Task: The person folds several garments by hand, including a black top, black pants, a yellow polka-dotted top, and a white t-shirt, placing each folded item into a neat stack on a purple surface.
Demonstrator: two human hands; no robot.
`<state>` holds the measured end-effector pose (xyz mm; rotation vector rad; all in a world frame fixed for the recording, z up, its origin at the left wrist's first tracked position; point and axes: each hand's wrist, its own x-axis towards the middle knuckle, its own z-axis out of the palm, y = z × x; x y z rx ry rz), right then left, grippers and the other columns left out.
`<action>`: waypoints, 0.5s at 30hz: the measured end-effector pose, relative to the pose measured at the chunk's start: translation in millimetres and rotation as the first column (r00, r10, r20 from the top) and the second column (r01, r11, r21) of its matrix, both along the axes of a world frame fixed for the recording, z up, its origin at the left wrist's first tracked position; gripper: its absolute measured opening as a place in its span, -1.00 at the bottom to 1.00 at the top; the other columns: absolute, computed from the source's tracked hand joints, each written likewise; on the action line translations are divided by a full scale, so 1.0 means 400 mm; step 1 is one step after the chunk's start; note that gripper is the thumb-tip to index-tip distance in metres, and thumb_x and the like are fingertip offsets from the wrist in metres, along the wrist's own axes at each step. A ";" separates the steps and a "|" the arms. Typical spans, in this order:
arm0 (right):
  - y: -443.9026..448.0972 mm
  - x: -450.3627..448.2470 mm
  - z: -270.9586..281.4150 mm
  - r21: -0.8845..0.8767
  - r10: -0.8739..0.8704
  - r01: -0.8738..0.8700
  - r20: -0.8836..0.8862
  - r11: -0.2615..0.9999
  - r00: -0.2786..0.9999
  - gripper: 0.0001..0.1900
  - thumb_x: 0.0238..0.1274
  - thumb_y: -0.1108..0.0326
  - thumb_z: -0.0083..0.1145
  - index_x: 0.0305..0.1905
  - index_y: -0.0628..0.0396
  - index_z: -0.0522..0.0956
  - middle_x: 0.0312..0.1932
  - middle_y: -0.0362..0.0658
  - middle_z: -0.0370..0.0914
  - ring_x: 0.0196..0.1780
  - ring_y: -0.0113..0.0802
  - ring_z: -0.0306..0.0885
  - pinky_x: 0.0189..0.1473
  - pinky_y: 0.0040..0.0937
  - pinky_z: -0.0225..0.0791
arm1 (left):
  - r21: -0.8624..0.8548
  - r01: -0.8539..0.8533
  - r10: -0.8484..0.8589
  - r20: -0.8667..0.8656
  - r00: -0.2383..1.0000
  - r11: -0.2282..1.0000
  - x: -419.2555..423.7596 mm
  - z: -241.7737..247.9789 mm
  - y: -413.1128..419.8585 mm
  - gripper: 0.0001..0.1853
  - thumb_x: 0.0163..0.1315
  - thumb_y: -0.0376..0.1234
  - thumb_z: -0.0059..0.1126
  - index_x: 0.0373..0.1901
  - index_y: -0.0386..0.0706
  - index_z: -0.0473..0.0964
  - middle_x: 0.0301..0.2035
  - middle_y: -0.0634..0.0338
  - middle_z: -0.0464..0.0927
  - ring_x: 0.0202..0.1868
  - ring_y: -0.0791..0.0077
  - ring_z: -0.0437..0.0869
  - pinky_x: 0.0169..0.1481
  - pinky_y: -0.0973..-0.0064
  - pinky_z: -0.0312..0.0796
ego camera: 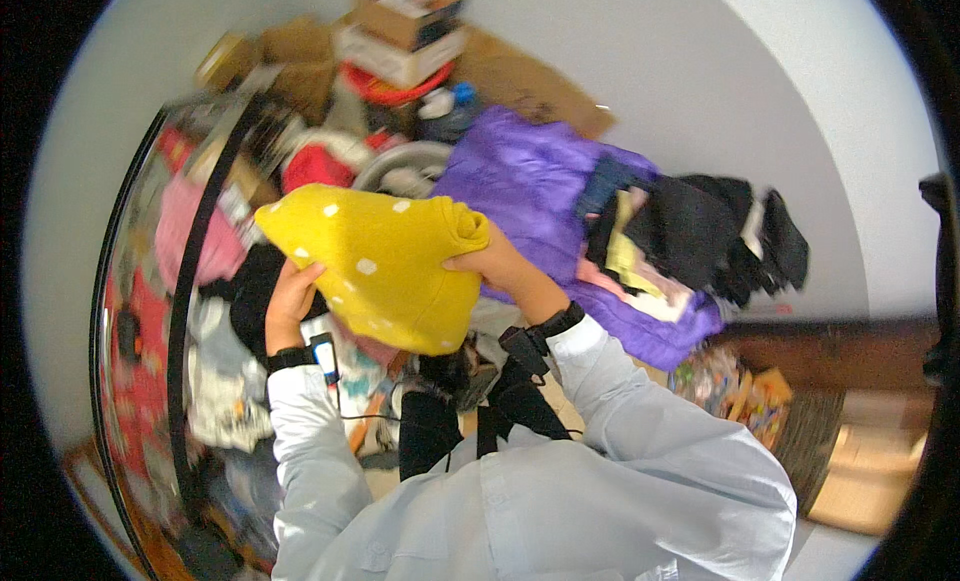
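Note:
A yellow knit garment with white dots (382,273) is stretched between my hands at chest height, folded over, with a rolled corner at its right end. My left hand (291,299) pinches its lower left edge, thumb on top. At the right side, just under the roll, my right hand (499,262) grips the cloth. Black bands circle both wrists, and a small device with a lit screen (325,356) sits at the left one. Beyond the garment a purple quilted cover (517,176) is spread out, partly hidden by the yellow cloth.
Dark clothes (690,221) lie heaped on the purple cover's right part. A black-framed glass case (184,311) runs along the left. Stacked boxes (405,44) and flattened cardboard (525,78) stand at the back. Light-coloured clothes (225,386) are piled on the left.

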<state>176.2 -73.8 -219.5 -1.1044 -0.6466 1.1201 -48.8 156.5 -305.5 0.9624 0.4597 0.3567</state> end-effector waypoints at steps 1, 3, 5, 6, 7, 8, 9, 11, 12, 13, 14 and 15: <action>-0.061 0.042 0.033 0.001 -0.068 0.068 -0.051 0.998 0.996 -0.40 -0.16 0.58 0.26 0.13 0.15 0.39 0.01 -0.18 0.53 0.08 -0.35 0.47 0.15 -0.33 0.31 | 0.006 0.079 -0.079 0.102 0.992 0.997 0.080 0.028 -0.012 -0.36 0.10 -0.37 0.24 0.23 -0.34 0.24 0.13 0.10 0.43 0.17 0.29 0.43 0.27 0.37 0.23; -0.177 0.105 0.078 0.057 -0.152 0.165 -0.186 0.985 0.971 -0.40 -0.13 0.59 0.22 0.15 0.15 0.38 0.05 -0.16 0.51 0.10 -0.30 0.47 0.15 -0.29 0.31 | -0.010 0.262 -0.258 0.159 0.953 0.965 0.238 0.067 -0.059 -0.34 0.09 -0.35 0.24 0.24 -0.31 0.23 0.14 0.12 0.42 0.19 0.30 0.41 0.27 0.38 0.23; -0.306 0.148 0.111 0.028 -0.338 0.355 -0.245 0.934 0.909 -0.39 -0.10 0.60 0.17 0.19 0.15 0.35 0.07 -0.13 0.49 0.12 -0.25 0.46 0.15 -0.28 0.32 | 0.013 0.357 -0.355 0.129 0.926 0.934 0.393 0.088 -0.146 -0.33 0.07 -0.34 0.24 0.24 -0.27 0.24 0.13 0.14 0.43 0.16 0.30 0.43 0.24 0.37 0.25; -0.377 0.162 0.122 0.019 -0.412 0.435 -0.285 0.900 0.866 -0.39 -0.08 0.60 0.15 0.20 0.15 0.34 0.08 -0.11 0.48 0.13 -0.23 0.45 0.14 -0.27 0.33 | -0.074 0.442 -0.443 0.014 0.897 0.894 0.459 0.096 -0.192 -0.34 0.07 -0.34 0.23 0.24 -0.24 0.24 0.12 0.17 0.44 0.14 0.31 0.45 0.22 0.35 0.27; -0.456 0.170 0.132 -0.014 -0.486 0.502 -0.279 0.865 0.828 -0.39 -0.04 0.59 0.07 0.24 0.16 0.30 0.12 -0.09 0.45 0.14 -0.20 0.45 0.15 -0.26 0.32 | -0.069 0.521 -0.512 0.117 0.851 0.851 0.525 0.095 -0.261 -0.32 0.05 -0.29 0.28 0.24 -0.20 0.25 0.11 0.20 0.44 0.12 0.33 0.47 0.21 0.35 0.29; -0.526 0.177 0.138 -0.052 -0.538 0.550 -0.299 0.834 0.788 -0.39 -0.03 0.57 0.04 0.24 0.16 0.29 0.12 -0.08 0.44 0.13 -0.20 0.46 0.14 -0.26 0.33 | -0.098 0.622 -0.606 0.157 0.780 0.777 0.583 0.097 -0.322 -0.27 0.02 -0.24 0.34 0.24 -0.19 0.25 0.11 0.21 0.44 0.12 0.32 0.47 0.20 0.34 0.30; -0.597 0.182 0.142 0.045 -0.567 0.600 -0.278 0.799 0.776 -0.38 -0.05 0.57 0.03 0.25 0.18 0.28 0.13 -0.06 0.43 0.13 -0.19 0.46 0.13 -0.25 0.34 | -0.138 0.637 -0.607 0.208 0.767 0.758 0.633 0.094 -0.395 -0.24 -0.01 -0.21 0.38 0.24 -0.17 0.25 0.11 0.21 0.44 0.13 0.30 0.48 0.18 0.31 0.34; -0.729 0.208 0.139 -0.008 -0.640 0.683 -0.357 0.731 0.681 -0.38 -0.05 0.55 0.04 0.25 0.19 0.27 0.13 -0.05 0.43 0.12 -0.20 0.46 0.10 -0.25 0.36 | -0.219 0.726 -0.706 0.175 0.686 0.651 0.710 0.088 -0.520 -0.32 0.05 -0.30 0.31 0.23 -0.18 0.26 0.10 0.18 0.46 0.13 0.26 0.49 0.16 0.27 0.37; -0.793 0.213 0.138 0.026 -0.653 0.704 -0.351 0.710 0.671 -0.39 -0.04 0.54 0.04 0.25 0.19 0.27 0.12 -0.05 0.43 0.12 -0.19 0.46 0.10 -0.25 0.37 | -0.237 0.754 -0.747 0.136 0.651 0.613 0.744 0.084 -0.587 -0.35 0.07 -0.33 0.29 0.23 -0.18 0.26 0.09 0.17 0.46 0.12 0.26 0.49 0.16 0.26 0.38; -0.852 0.222 0.140 0.020 -0.683 0.731 -0.342 0.682 0.646 -0.39 -0.03 0.53 0.04 0.25 0.20 0.27 0.12 -0.04 0.43 0.12 -0.19 0.46 0.10 -0.25 0.37 | -0.245 0.770 -0.781 0.071 0.620 0.589 0.775 0.085 -0.646 -0.37 0.08 -0.36 0.27 0.22 -0.18 0.27 0.08 0.16 0.47 0.11 0.25 0.50 0.15 0.25 0.38; -0.905 0.237 0.145 -0.004 -0.724 0.761 -0.314 0.648 0.615 -0.40 -0.03 0.52 0.04 0.24 0.20 0.28 0.12 -0.04 0.44 0.12 -0.19 0.46 0.10 -0.24 0.37 | -0.253 0.785 -0.795 0.085 0.601 0.566 0.803 0.093 -0.699 -0.39 0.10 -0.37 0.24 0.22 -0.18 0.27 0.08 0.16 0.47 0.10 0.25 0.51 0.15 0.26 0.38; -0.949 0.257 0.154 0.016 -0.748 0.790 -0.308 0.613 0.587 -0.40 -0.02 0.51 0.04 0.24 0.20 0.28 0.11 -0.04 0.44 0.11 -0.19 0.47 0.10 -0.25 0.38 | -0.249 0.792 -0.805 0.074 0.589 0.557 0.831 0.108 -0.746 -0.41 0.12 -0.39 0.21 0.22 -0.18 0.27 0.08 0.15 0.48 0.10 0.25 0.51 0.15 0.27 0.38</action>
